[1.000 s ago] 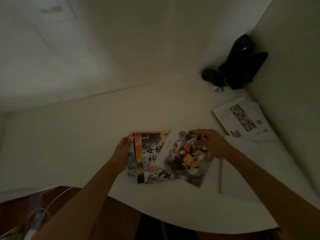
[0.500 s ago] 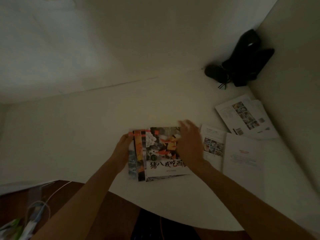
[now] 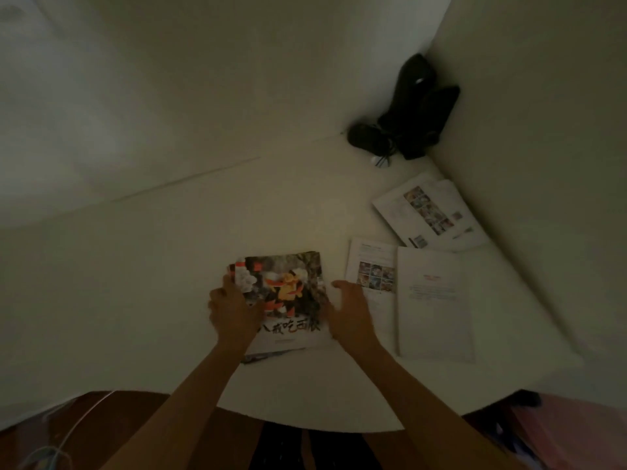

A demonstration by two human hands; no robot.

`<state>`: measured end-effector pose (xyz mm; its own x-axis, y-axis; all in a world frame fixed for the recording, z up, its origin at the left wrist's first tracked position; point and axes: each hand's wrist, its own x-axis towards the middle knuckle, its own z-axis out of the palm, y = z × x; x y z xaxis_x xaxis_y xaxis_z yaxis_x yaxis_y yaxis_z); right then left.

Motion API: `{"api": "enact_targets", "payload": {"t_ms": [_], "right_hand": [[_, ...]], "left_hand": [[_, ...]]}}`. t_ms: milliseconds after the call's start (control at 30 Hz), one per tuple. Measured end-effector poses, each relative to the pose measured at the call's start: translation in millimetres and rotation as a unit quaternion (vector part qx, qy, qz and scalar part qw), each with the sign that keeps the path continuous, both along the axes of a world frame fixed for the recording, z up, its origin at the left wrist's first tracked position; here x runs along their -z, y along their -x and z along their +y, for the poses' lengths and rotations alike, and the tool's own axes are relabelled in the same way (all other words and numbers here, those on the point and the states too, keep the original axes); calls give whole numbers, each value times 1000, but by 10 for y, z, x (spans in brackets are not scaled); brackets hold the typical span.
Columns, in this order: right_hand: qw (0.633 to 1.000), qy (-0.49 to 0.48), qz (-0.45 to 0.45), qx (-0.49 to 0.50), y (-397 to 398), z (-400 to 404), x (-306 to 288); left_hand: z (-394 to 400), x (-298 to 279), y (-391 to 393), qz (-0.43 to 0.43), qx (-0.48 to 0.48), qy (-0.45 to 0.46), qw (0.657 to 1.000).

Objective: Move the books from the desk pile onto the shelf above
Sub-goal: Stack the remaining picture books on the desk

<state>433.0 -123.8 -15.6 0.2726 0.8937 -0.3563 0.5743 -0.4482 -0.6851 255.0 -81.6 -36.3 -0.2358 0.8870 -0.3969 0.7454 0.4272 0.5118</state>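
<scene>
Left hand [image 3: 234, 312] lies on the left edge of the picture-book pile [image 3: 288, 300], fingers bent over the left side of the top cover and thumb at the pile's edge; it appears to grip the pile, though the dim light hides how far under the fingers go. Right hand [image 3: 349, 313] sits at the pile's right edge, fingers loosely spread and slightly curved, forefinger pointing away from the person; the palm side seems to touch the right edge of the books, but whether it grips cannot be told. Pile rests flat on the white bench [image 3: 169, 266], near its front middle. Top cover shows an orange and yellow cartoon figure on a grey ground, with large black characters along the lower part; edges of other books show below and to the left of it. Just right of the right hand lies an open white booklet [image 3: 431, 300], with a grid of small photos on its left page and faint print on its right page. Farther right, near the wall, a second printed sheet [image 3: 427, 212] with a column of small photos lies at an angle. In the far right corner of the bench stands a black object [image 3: 417, 110] with thin cords beside it; its kind cannot be told. Lighting very low; fine detail is blurred.
</scene>
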Motion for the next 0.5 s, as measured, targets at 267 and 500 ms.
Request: {"api": "enact_targets", "payload": {"t_ms": [267,500], "right_hand": [[931,139,-132,311,-1786,-540,-128],[935,157,0,319,-1949,-477,57]], "left_hand": [[-31,-354,-1152,-139,190,-53,970],[-376,-230,-2024,-332,173,113,920]]}}
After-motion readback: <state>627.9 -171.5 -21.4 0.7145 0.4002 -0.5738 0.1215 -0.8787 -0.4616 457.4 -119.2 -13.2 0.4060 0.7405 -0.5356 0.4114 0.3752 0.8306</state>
